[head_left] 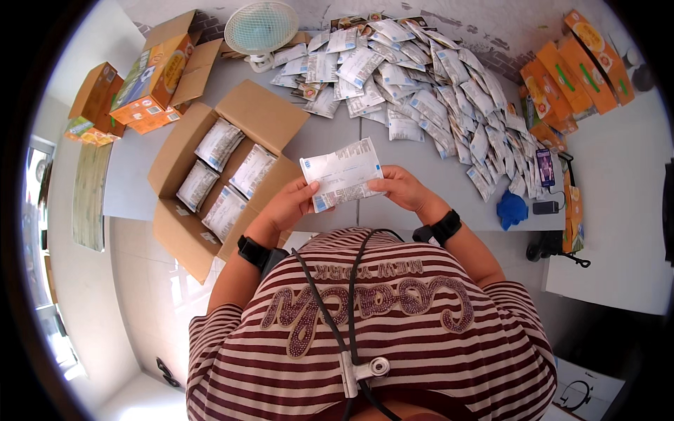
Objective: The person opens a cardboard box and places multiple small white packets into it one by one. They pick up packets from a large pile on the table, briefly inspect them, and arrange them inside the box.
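A flat white packet (342, 168) with small blue and grey print is held level over the table edge, in front of my body. My left hand (298, 198) grips its left end, thumb on top, and my right hand (400, 189) grips the right end the same way. To the left, an open brown cardboard box (270, 112) contains several puffy white packets (249, 170) in stacks. A large loose heap of similar white packets (421, 84) covers the back and right of the table.
The grey table (317, 133) carries orange cartons (151, 74) at back left, more orange cartons (572, 77) at back right, a pale-green fan (260, 28), a phone (545, 167), a dark power bank (545, 207) and a blue cloth (512, 209).
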### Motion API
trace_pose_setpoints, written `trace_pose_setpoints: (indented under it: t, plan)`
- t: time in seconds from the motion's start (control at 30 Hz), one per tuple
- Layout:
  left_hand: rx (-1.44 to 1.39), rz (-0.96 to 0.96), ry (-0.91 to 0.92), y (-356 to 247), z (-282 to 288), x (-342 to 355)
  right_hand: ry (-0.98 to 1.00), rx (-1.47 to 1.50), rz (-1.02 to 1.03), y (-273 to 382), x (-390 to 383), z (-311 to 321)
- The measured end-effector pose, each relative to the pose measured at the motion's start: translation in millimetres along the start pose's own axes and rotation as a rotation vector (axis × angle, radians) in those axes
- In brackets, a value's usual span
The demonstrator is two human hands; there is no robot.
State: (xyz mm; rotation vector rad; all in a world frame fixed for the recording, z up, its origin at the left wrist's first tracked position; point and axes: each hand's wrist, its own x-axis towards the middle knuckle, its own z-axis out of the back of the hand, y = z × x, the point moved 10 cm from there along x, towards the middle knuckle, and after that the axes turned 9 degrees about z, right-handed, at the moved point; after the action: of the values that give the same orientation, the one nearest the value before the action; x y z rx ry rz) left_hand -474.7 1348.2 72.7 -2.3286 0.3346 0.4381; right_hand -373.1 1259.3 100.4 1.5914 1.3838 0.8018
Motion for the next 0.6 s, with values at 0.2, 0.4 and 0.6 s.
trace_pose_setpoints:
  t: [0.2, 0.4, 0.6]
  plan:
    - [-0.192, -0.085, -0.085, -6.2, 11.9, -3.4, 0.021, -0.122, -0.084, -22.2, 10.4, -4.3]
    - [-0.258, -0.187, -0.185, -12.6, 36.0, -26.5, -0.002, -0.132, -0.207, -29.2, 9.3, -4.1]
    - [-0.398, -0.391, -0.297, -30.1, 103.6, -73.4, -0.056, -0.070, -0.207, -25.4, 4.4, -0.9]
